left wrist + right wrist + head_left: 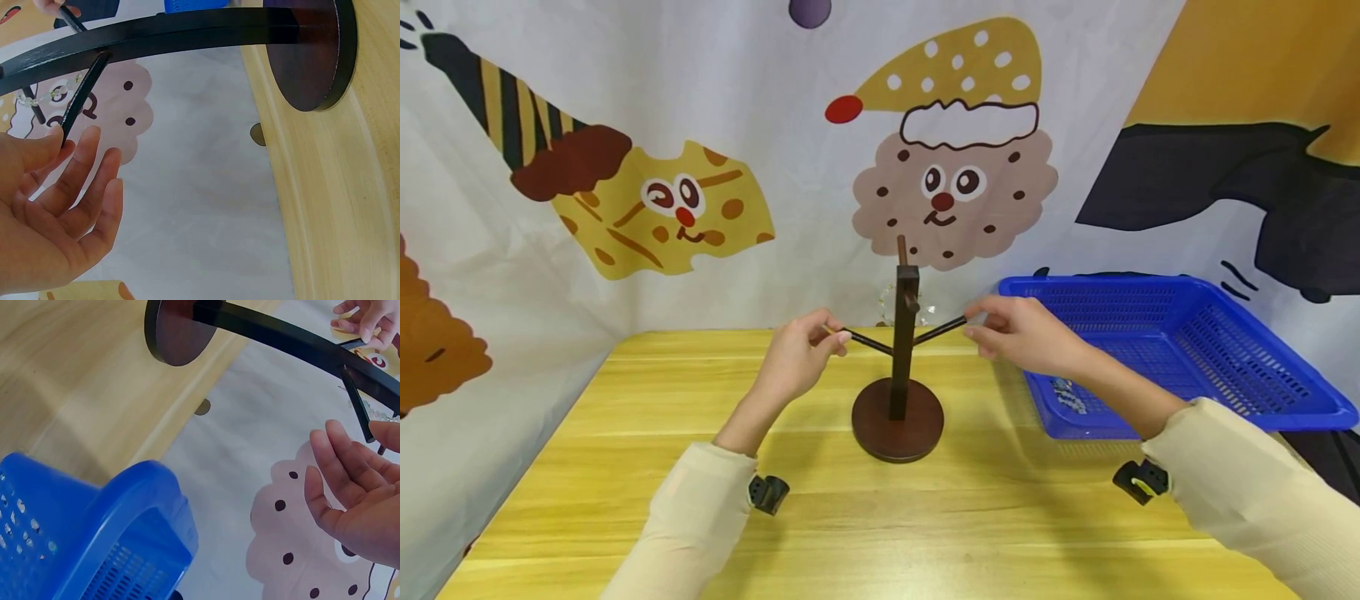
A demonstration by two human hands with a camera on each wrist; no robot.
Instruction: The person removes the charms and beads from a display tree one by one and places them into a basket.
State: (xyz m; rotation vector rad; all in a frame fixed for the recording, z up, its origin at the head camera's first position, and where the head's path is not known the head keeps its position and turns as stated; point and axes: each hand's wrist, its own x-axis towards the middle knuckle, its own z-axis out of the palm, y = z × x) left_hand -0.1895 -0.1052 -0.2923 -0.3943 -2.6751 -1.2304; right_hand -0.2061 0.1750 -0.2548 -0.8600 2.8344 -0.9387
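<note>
A dark brown wooden stand (901, 367) with a round base (898, 442) stands upright on the table, its pegs angling outward and up. My left hand (796, 354) pinches the tip of the left peg (87, 90) between thumb and forefinger, the other fingers loosely spread. On the opposite side, my right hand (1026, 333) pinches the end of the right peg (357, 403) with thumb and fingertips. A thin bracelet of clear beads (42, 98) hangs behind the post from a rear peg, partly hidden in the head view.
To the right sits a blue plastic basket (1150, 283) with perforated walls. Small pale beaded pieces (1067, 396) lie inside near its left end. A printed cloth (700, 100) hangs behind the yellow wooden table (820, 533).
</note>
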